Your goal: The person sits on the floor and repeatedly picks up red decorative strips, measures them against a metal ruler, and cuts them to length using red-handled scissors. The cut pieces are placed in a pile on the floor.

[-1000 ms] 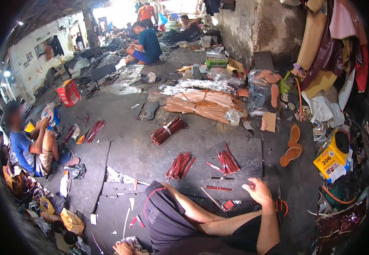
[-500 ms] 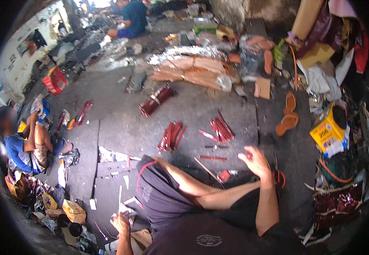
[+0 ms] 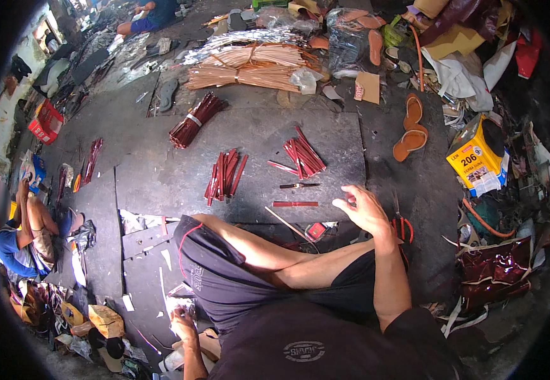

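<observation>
**Right hand free beside a lone strip**

My left hand (image 3: 183,322) meets crumpled, shiny wrapping (image 3: 185,305); whether its fingers clamp it, I cannot tell. My right hand (image 3: 365,210) hovers, fingers apart, right of the red strip (image 3: 295,204): reaching, I judge; lifting it calls for a pinch. Beyond lie red bundles (image 3: 305,156).

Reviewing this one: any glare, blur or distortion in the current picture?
Head view, rim: black surround, fisheye bending; head view, right side: glare specks on the glossy maroon sheet; head view, centre: right hand brightly lit, clearly outlined; head view, lower left: crumpled silvery item by the left hand washed out, hard to identify.
</observation>
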Available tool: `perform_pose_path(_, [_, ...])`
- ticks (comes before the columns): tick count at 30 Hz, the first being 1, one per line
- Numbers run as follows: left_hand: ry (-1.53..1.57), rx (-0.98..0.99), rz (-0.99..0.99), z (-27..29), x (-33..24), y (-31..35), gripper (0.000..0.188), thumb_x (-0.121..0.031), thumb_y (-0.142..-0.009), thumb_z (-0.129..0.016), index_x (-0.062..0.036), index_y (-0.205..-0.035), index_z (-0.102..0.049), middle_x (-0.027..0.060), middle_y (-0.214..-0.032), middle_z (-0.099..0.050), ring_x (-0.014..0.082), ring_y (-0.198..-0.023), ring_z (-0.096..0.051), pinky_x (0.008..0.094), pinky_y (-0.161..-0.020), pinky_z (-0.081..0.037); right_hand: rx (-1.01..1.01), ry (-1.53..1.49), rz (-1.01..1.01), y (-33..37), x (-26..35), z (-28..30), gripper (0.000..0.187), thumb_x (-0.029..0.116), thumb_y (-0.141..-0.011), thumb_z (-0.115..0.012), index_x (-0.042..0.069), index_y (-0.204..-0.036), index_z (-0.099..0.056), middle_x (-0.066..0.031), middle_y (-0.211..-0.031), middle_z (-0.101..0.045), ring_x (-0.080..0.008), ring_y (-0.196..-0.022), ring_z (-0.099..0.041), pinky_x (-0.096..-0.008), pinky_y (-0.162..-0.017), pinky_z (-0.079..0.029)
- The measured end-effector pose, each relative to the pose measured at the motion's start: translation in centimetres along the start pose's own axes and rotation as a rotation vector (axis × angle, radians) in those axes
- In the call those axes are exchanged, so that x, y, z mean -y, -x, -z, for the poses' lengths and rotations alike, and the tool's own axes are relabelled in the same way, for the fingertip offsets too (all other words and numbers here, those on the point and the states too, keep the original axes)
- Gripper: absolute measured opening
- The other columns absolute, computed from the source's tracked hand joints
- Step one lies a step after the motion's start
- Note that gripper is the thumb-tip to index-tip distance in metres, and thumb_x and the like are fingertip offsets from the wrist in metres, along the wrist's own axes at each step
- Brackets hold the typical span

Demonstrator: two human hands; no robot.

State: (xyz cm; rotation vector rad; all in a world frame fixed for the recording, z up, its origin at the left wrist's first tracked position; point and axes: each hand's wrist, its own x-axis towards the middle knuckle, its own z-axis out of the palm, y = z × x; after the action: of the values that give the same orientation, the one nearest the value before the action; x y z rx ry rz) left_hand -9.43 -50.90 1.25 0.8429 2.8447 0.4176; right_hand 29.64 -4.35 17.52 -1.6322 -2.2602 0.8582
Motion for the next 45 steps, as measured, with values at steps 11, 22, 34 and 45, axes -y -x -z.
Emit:
perform_pose_path(11, [-0.068,-0.069,0.152,1.6,-1.7,0.3,0.038,-0.013,-0.079,-0.074,-0.0012,-0.114,-0.066,0.017,-0.115,-0.067,0.0337,-0.101,-0.066,0.0394,-0.089,-0.052,-0.037,0.014,0.041,-0.1,0.3,-0.2,0.056,0.037,-0.082,-0.076,-0.002,-0.119,-0.06,-0.0164,-0.101,-0.068,-0.0237,-0.088,-0.065,-0.0359,-0.079,-0.052])
perform_pose_path(22, [-0.146,0.103,0.101,-0.4,1.1,-0.8,0.056,-0.032,-0.072,-0.078,-0.0084,-0.121,-0.062,0.0117,-0.12,-0.065,0.0304,-0.108,-0.062,0.0435,-0.095,-0.043,0.013,0.017,0.029,-0.2,0.3,0.1,0.06,0.041,-0.083,-0.074,-0.002,-0.122,-0.059,-0.0192,-0.104,-0.067,-0.0268,-0.094,-0.066,-0.0373,-0.083,-0.052])
perform_pose_path(34, [-0.184,-0.058,-0.03,2.8,-2.4,-2.4,0.016,-0.026,-0.079,-0.073,-0.0097,-0.08,-0.073,0.0088,-0.077,-0.072,0.028,-0.077,-0.067,0.0418,-0.079,-0.048,0.07,0.003,-0.021,0.2,0.4,0.5,0.064,0.047,-0.085,-0.07,-0.001,-0.125,-0.057,-0.0213,-0.118,-0.064,-0.0315,-0.1,-0.065,-0.0406,-0.089,-0.051])
perform_pose_path(45, [0.032,0.164,0.161,4.9,-2.2,-4.0,0.028,-0.024,-0.074,-0.074,-0.0021,-0.091,-0.074,0.015,-0.085,-0.073,0.0287,-0.08,-0.072,0.0395,-0.076,-0.056,0.023,0.029,0.018,0.1,-0.2,-0.2,0.059,0.042,-0.084,-0.073,0.0,-0.122,-0.058,-0.0186,-0.104,-0.067,-0.0267,-0.094,-0.065,-0.0374,-0.084,-0.052])
